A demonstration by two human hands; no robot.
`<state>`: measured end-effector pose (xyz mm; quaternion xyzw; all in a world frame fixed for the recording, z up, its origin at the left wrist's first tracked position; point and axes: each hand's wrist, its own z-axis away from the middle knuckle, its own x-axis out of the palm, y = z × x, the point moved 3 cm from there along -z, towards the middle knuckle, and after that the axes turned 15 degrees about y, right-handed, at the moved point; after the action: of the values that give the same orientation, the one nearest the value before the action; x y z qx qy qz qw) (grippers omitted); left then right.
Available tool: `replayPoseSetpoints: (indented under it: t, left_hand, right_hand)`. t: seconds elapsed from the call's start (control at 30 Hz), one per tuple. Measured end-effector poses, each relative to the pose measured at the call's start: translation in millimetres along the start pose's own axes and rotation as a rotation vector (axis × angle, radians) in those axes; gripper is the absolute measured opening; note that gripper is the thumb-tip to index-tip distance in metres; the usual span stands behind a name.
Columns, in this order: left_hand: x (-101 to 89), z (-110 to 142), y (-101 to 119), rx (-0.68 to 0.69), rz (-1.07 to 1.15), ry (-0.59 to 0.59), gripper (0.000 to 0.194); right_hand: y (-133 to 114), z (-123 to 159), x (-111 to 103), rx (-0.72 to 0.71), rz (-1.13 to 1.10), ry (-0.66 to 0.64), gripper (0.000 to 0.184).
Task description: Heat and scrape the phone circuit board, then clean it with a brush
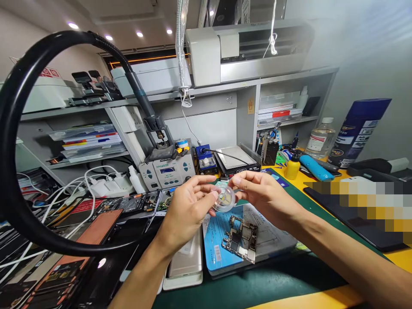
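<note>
My left hand (189, 205) is closed on a small, clear, round plastic spool (224, 198), thumb on its face and fingers behind. At the spool's upper right rim, the thumb and index finger of my right hand (262, 191) are pinched together; whether a fine strand lies between them is too small to tell. Below the hands, a bare phone logic board (243, 240) rests on a blue and grey box or booklet (214, 246). Left of that lies a gold phone (186, 259) on a white tray or case.
A black flexible hose (9, 171) loops across the left side. Opened phones and parts (64, 274) crowd the left bench. A soldering station (167, 171) stands behind my hands. At right are a yellow bottle (292, 167), a spray can (357, 133) and a dark tablet-like slab (341, 219).
</note>
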<state>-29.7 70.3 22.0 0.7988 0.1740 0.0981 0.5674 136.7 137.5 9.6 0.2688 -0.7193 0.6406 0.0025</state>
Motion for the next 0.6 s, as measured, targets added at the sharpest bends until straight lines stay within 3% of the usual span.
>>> replayPoseSetpoints:
  t: [0.6]
  left_hand:
    - [-1.2, -0.2, -0.1, 0.034, -0.039, 0.047, 0.041]
  right_hand:
    - [-0.3, -4.4, -5.5, 0.042, -0.080, -0.003, 0.019]
